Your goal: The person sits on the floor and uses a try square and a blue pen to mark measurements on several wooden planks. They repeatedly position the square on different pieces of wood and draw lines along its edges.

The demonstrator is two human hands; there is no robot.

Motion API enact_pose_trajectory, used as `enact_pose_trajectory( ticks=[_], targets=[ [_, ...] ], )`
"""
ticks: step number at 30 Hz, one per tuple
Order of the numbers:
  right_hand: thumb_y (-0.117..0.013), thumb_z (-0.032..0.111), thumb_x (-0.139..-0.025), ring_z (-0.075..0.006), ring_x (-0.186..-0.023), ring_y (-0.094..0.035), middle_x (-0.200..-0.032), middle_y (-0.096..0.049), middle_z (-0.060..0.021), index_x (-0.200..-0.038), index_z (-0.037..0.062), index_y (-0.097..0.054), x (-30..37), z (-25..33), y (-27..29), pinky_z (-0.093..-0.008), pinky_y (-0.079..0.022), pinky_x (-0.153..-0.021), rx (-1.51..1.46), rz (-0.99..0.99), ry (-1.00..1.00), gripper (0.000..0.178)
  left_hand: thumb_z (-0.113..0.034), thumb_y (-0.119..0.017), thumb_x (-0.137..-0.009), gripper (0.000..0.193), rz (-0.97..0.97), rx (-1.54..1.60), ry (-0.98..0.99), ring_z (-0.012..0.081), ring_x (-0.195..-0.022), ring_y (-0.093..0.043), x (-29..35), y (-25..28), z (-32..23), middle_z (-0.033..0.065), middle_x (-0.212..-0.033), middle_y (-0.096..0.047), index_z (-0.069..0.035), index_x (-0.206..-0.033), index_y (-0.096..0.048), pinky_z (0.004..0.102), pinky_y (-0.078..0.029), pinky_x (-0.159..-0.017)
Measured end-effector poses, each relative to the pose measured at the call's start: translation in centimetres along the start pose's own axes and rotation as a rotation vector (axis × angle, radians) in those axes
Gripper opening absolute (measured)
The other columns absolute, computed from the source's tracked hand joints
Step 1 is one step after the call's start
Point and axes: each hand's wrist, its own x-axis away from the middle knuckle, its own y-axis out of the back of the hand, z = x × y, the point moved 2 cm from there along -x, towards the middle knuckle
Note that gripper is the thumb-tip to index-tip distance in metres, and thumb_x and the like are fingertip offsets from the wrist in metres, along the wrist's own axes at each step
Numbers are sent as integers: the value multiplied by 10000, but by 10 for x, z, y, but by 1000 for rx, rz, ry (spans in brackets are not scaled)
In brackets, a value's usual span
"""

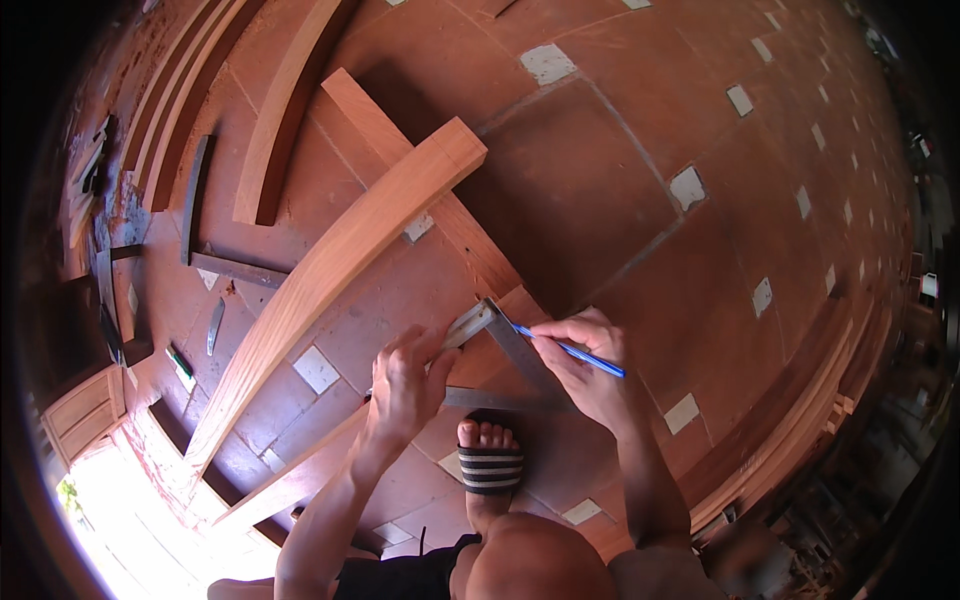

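Note:
My left hand (405,385) grips the pale stock of a try square (468,325) laid at the end of a wooden beam (490,362). The square's dark blade (527,360) slants across the wood toward my right side. In my right hand (588,368) is a blue pen (597,361), pinched between thumb and fingers, its tip at the square's corner. A longer beam (345,250) runs left of my hands and rests over a wooden crosspiece (470,235). A dark metal strip (500,398) lies just below the beam end.
A sandalled foot (490,465) stands below my hands. Further beams (285,120) lie at the far left, near a large dark framing square (235,270). A knife-like blade (216,327) and a green object (180,362) lie on the tiled floor (590,190). More timber (790,430) lies at right.

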Motion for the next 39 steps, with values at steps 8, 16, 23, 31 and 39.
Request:
enact_pose_trajectory(
  ticks=[8,16,23,31,39],
  targets=[
    [-708,260,-1113,-275,-818,-786,-932,-780,-207,-1153,-33,-785,62,-5,-20,-362,-586,-697,69,-129,-203,306,-74,-788,-964,413,6,-19,-31,345,-833,-746,1,11,-9,216,-983,-718,2,-1367,-751,420,-567,-760],
    [-697,351,-1136,-146,-630,-597,-683,-598,-110,-957,-37,-725,115,-6,-57,-348,-476,-583,-144,-121,-287,428,-398,-691,-1090,452,-30,-88,23,429,-884,-763,48,34,29,233,-1046,-765,-11,-1305,-782,511,-583,-794],
    [-753,331,-1102,-148,-614,-607,-679,-608,-123,-933,-32,-734,105,2,-52,-342,-479,-576,-134,-91,-208,401,-746,-354,-1139,898,601,-129,499,465,-1115,-737,25,35,89,326,-1148,-770,32,-1195,-798,518,-545,-994],
    [-760,330,-1100,-101,-628,-566,-665,-573,-68,-951,-30,-743,88,-3,-48,-315,-459,-579,-136,-121,-289,390,-736,-355,-1136,888,732,210,662,306,-1227,-735,-2,11,127,209,-1274,-807,14,-1344,-783,411,-516,-1132],
    [-757,308,-1106,-64,-679,-557,-723,-617,3,-1002,-32,-755,68,-23,-69,-279,-463,-613,-233,-171,-415,355,-196,-838,-990,388,221,299,119,239,-963,-791,-14,34,43,150,-1125,-828,-1,-1324,-797,371,-614,-880]
  ],
)
